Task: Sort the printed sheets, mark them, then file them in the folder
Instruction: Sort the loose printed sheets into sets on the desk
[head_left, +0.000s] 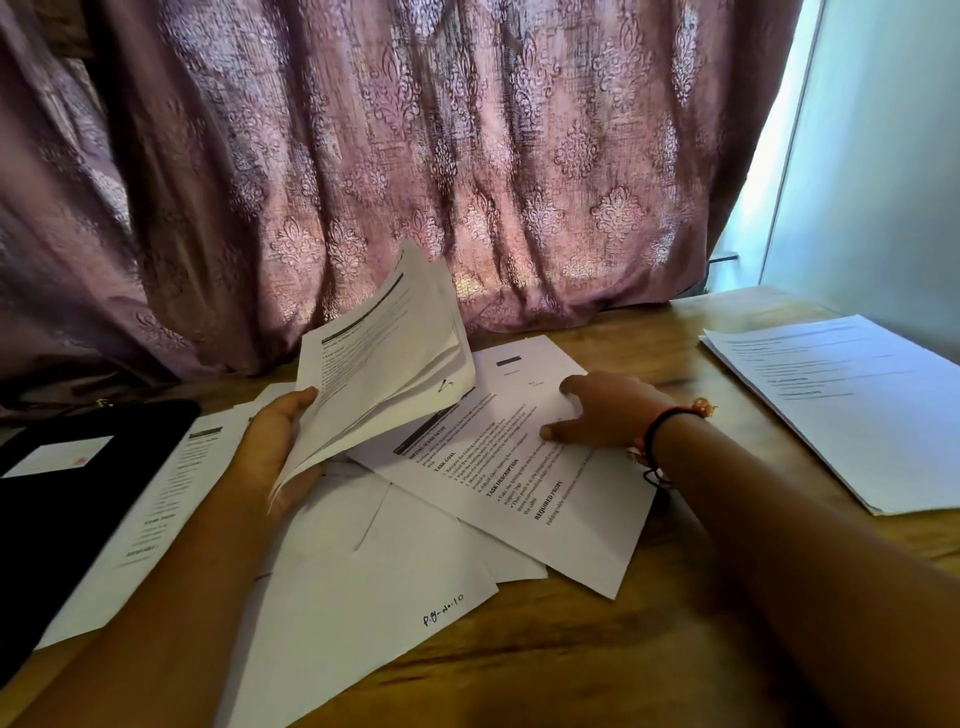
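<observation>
My left hand (278, 441) grips a bundle of printed sheets (384, 358), lifted and fanned above the table. My right hand (597, 410) rests with spread fingers on a printed sheet (524, 488) that lies on top of several loose sheets. One blank-side sheet (363, 587) near the front bears a handwritten page number. A black folder (67, 473) with a white label lies at the left. Beside the folder lies another printed sheet (150, 525).
A separate stack of printed sheets (852, 405) lies at the right on the wooden table (597, 660). A patterned mauve curtain (415, 156) hangs right behind the table. A pale wall (883, 156) stands at the far right.
</observation>
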